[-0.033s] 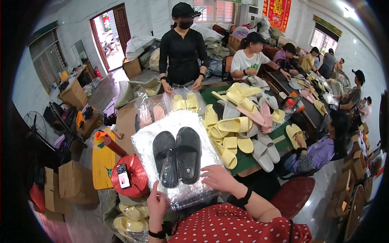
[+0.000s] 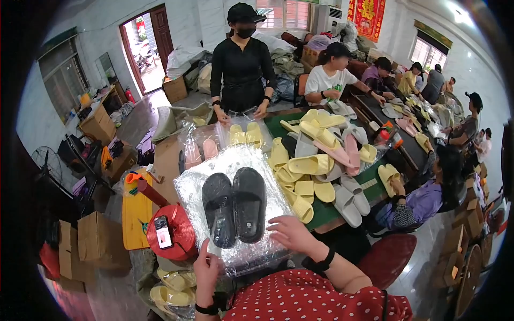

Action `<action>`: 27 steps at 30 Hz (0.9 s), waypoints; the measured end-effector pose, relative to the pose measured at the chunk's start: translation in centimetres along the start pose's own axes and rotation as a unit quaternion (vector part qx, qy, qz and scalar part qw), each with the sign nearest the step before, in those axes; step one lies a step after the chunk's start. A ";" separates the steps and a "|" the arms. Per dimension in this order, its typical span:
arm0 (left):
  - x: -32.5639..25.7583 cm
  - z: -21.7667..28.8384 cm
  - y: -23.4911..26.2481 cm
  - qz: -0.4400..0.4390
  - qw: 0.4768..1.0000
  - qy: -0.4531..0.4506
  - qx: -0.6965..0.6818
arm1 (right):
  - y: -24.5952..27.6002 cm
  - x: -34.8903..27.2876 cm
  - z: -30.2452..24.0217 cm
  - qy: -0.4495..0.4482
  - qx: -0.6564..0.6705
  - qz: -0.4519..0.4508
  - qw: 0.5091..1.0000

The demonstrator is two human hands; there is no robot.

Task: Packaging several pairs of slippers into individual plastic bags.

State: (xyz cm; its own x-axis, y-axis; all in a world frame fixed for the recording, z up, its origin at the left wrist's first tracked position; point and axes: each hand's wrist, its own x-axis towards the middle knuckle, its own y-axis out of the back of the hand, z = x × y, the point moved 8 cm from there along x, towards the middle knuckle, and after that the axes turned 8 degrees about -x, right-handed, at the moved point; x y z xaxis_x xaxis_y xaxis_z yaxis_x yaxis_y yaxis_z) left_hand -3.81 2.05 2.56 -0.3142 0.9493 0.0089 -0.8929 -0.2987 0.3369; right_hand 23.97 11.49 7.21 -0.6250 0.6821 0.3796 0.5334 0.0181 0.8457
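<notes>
A pair of black slippers [image 2: 234, 206] lies side by side on a stack of clear plastic bags [image 2: 187, 184] on the table in front of me. My left hand [image 2: 206, 270] is at the near edge of the stack. Its index finger points up along the plastic and its other fingers curl over the edge of a bag. My right hand [image 2: 289, 232] rests flat on the plastic with fingers spread, just right of the slippers' heels. Neither hand touches the slippers.
A heap of yellow, white and pink slippers [image 2: 316, 160] covers the green table to the right. Bagged yellow slippers [image 2: 245, 135] lie beyond, before a standing person in black [image 2: 241, 64]. A red spool [image 2: 179, 235], cardboard boxes [image 2: 99, 238] and seated workers [image 2: 417, 203] surround me.
</notes>
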 end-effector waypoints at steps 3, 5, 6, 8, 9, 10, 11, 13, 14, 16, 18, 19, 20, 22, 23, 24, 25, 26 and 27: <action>-0.2 -1.0 0.1 -0.026 0.994 0.070 -0.083 | 3.0 -1.0 1.9 -0.059 -0.007 0.050 0.997; 0.0 -2.0 0.2 -0.045 0.988 0.075 -0.124 | 3.6 -2.0 3.3 -0.089 -0.068 0.020 0.993; 0.1 -2.2 -0.1 -0.069 0.982 0.061 -0.162 | 3.8 -2.4 3.4 -0.088 -0.067 0.019 0.994; 0.3 -2.7 -0.4 -0.092 0.974 0.049 -0.201 | 4.1 -2.7 2.0 -0.031 -0.090 -0.022 0.995; 0.4 -2.9 -0.5 -0.097 0.971 0.048 -0.213 | 3.3 -3.1 1.6 -0.018 -0.093 -0.073 0.993; 0.5 -3.1 -0.6 -0.105 0.967 0.048 -0.226 | 3.3 -3.4 1.3 -0.019 -0.093 -0.074 0.993; 0.5 -3.2 -0.6 -0.106 0.967 0.049 -0.226 | 2.9 -3.6 0.3 0.021 -0.071 -0.099 0.992; 0.6 -3.3 -0.6 -0.121 0.964 0.059 -0.230 | 2.0 -4.3 -0.5 0.071 -0.057 -0.110 0.990; 0.5 -3.4 -0.5 -0.121 0.964 0.060 -0.230 | 1.7 -4.6 -0.1 0.070 -0.057 -0.110 0.990; 0.3 -3.1 -0.3 -0.136 0.965 0.030 -0.223 | 2.1 -4.8 0.5 0.053 -0.010 -0.075 0.996; 0.1 -2.8 0.1 -0.154 0.966 0.021 -0.207 | 2.7 -4.5 0.8 0.039 0.004 -0.047 0.998; -0.4 -1.5 0.4 -0.164 0.977 -0.005 -0.134 | 2.8 -4.4 1.4 0.009 0.047 -0.034 0.998; -0.7 -0.1 0.4 -0.176 0.982 -0.033 -0.062 | 2.9 -4.5 2.2 -0.025 0.087 -0.020 0.996; -1.9 2.9 0.5 -0.164 0.984 -0.055 0.044 | 2.9 -4.5 2.6 -0.041 0.112 0.020 0.993; -2.4 6.0 0.3 -0.137 0.966 -0.155 0.157 | 2.9 -4.5 2.9 -0.060 0.103 0.029 0.992; -3.3 8.1 -0.4 -0.108 0.924 -0.251 0.267 | 2.9 -4.5 3.1 -0.079 0.095 0.037 0.992; -3.8 8.1 -1.2 -0.142 0.929 -0.248 0.236 | 3.0 -4.1 3.1 -0.081 0.115 0.044 0.989; -3.8 7.2 -1.4 -0.140 0.930 -0.243 0.238 | 3.1 -3.7 3.0 -0.079 0.119 0.041 0.989; -3.9 5.7 -2.7 -0.174 0.908 -0.269 0.272 | 3.2 -3.4 2.9 -0.073 0.141 0.045 0.986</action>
State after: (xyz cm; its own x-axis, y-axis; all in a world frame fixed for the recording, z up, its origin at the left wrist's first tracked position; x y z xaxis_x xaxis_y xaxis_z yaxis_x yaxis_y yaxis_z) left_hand 1.63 -0.29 7.01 0.2898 0.9312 0.2209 -0.5709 -0.0171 0.8208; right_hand 29.42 11.33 7.53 -0.4893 0.7881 0.3735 0.7333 0.1399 0.6654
